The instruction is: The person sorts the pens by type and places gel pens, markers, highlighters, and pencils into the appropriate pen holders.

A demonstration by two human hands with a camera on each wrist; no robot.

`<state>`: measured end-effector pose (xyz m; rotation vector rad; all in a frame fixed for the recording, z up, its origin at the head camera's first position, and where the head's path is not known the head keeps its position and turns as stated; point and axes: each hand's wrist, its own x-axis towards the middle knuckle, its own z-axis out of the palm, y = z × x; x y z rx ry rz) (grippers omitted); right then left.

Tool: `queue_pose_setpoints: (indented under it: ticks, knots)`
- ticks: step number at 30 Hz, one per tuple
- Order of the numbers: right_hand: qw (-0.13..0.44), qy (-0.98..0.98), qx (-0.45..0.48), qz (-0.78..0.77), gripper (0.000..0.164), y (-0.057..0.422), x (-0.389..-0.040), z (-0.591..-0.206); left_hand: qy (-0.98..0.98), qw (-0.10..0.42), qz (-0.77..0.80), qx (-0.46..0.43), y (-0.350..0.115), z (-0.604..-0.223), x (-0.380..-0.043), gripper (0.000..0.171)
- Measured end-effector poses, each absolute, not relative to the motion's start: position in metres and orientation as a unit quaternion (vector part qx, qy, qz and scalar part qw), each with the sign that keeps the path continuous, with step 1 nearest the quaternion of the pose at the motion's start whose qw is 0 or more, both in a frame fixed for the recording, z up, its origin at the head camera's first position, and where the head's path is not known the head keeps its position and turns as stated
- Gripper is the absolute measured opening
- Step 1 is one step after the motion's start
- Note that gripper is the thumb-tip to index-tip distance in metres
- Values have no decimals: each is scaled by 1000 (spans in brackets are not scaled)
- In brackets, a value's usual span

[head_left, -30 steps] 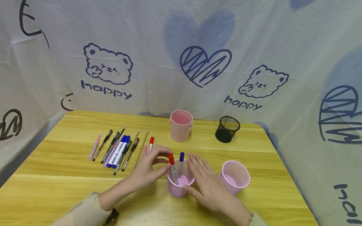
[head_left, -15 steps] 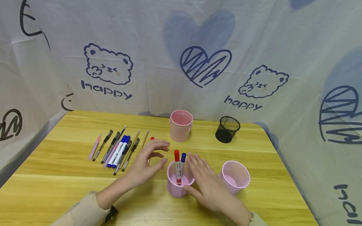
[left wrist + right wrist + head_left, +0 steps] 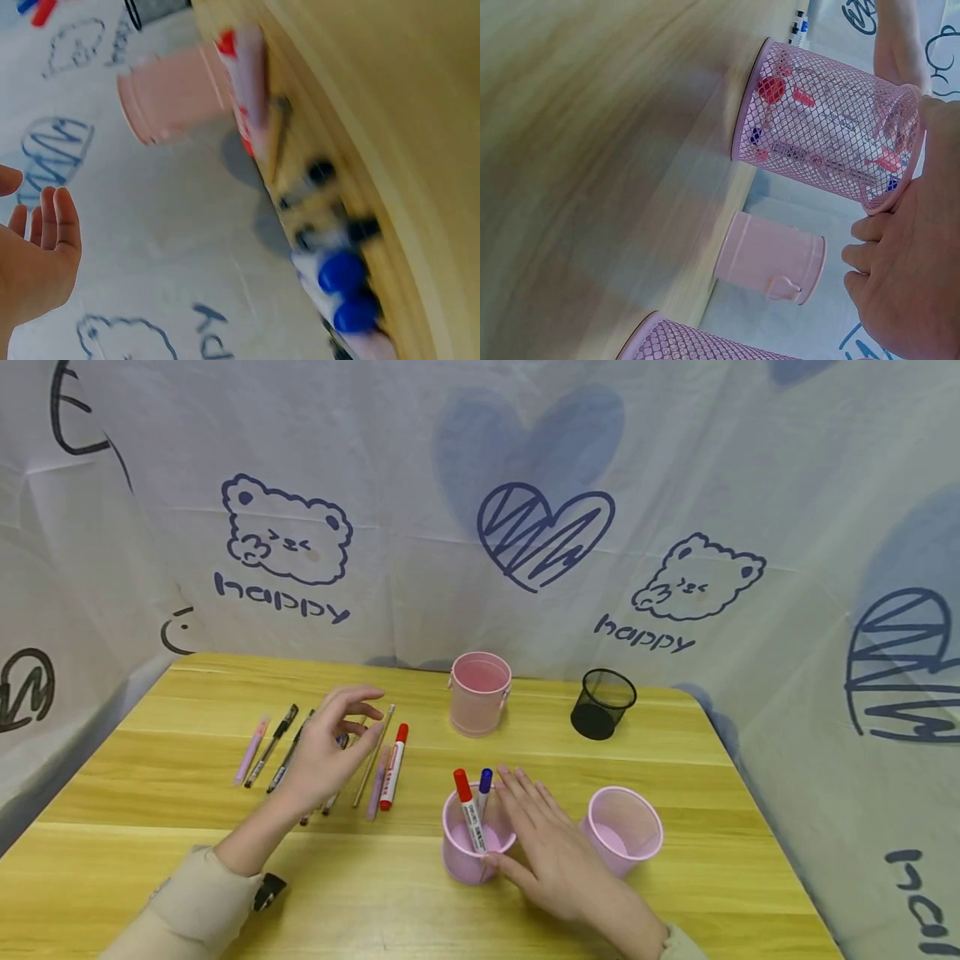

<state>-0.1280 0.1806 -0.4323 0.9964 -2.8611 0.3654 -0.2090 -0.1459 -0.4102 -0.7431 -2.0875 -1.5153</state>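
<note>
My left hand (image 3: 326, 756) hovers above the row of pens and holds nothing, its fingers loosely bent and apart from the thumb. Under it, two blue-capped markers (image 3: 341, 274) show in the left wrist view. My right hand (image 3: 551, 847) rests against the rim of a pink mesh pen cup (image 3: 468, 864), fingers straight along its right side and thumb at the near rim. Inside that cup lean a red-capped marker (image 3: 471, 814) and a blue-capped marker (image 3: 485, 783). Another red-capped marker (image 3: 393, 768) lies right of the pens.
A second pink mesh cup (image 3: 622, 852) stands right of my right hand. Toward the back are a pink bucket (image 3: 478, 714) and a black mesh cup (image 3: 597, 720). Gel pens (image 3: 273, 745) and a pencil (image 3: 369, 768) lie at left. A printed cloth (image 3: 420, 568) hangs behind the table.
My left hand let go of the red-capped marker in the cup, then moved left and back over the pens. The marker tilted left. My right hand stayed on the cup.
</note>
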Motion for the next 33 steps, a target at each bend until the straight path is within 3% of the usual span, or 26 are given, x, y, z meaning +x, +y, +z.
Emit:
queue_pose_setpoints:
  ticks: [5, 9, 19, 33]
  knots:
    - [42, -937, 326, 119, 87, 180, -128, -432, -786, 246, -517, -235, -168, -414, -222, 42]
    - [39, -938, 323, 119, 87, 180, -127, -431, -819, 233, -483, -207, -186, -420, -231, 44]
    - [38, -940, 318, 118, 87, 180, -126, -432, -880, 160, -399, -203, -216, -432, -244, 42]
    - [39, -938, 323, 123, 87, 180, -127, -431, -934, 5, -285, -214, -245, -442, -265, 45]
